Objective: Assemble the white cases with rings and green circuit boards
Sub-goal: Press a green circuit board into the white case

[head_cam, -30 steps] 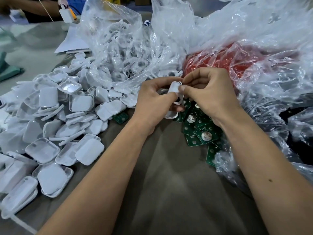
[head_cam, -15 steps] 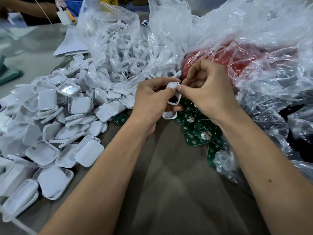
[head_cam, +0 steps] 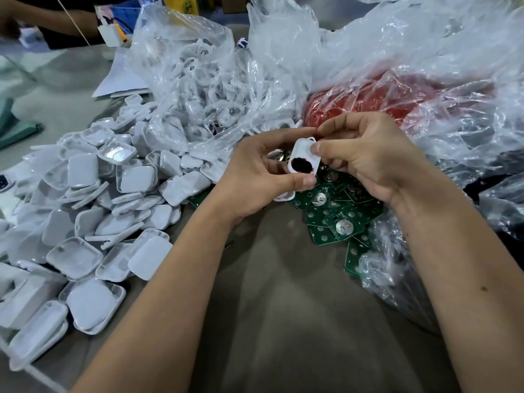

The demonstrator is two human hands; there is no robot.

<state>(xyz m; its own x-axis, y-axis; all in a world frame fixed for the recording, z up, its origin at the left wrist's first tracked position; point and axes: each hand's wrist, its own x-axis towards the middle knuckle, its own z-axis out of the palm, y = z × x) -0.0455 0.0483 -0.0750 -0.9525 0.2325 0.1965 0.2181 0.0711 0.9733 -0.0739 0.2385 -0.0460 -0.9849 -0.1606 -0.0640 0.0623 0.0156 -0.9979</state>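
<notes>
Both hands hold one small white case (head_cam: 303, 153) above the table's middle. A dark round part with red specks fills its lower half. My left hand (head_cam: 255, 177) grips it from the left, thumb under its lower edge. My right hand (head_cam: 365, 154) pinches its right side with the thumb on top. Under the hands lies a heap of green circuit boards (head_cam: 340, 217) with silver discs. A second white case piece (head_cam: 285, 196) lies just below my left thumb.
A big pile of white case halves (head_cam: 93, 211) covers the table's left side. Behind the hands stand a clear bag of white rings (head_cam: 198, 89) and a clear bag of red parts (head_cam: 382, 100). Crumpled plastic fills the right. Another person's arm (head_cam: 51, 21) is at the far left.
The white case has turned in my hands so that its dark-filled opening faces me. My right thumb now sits on its right edge. Both hands stayed in the same place.
</notes>
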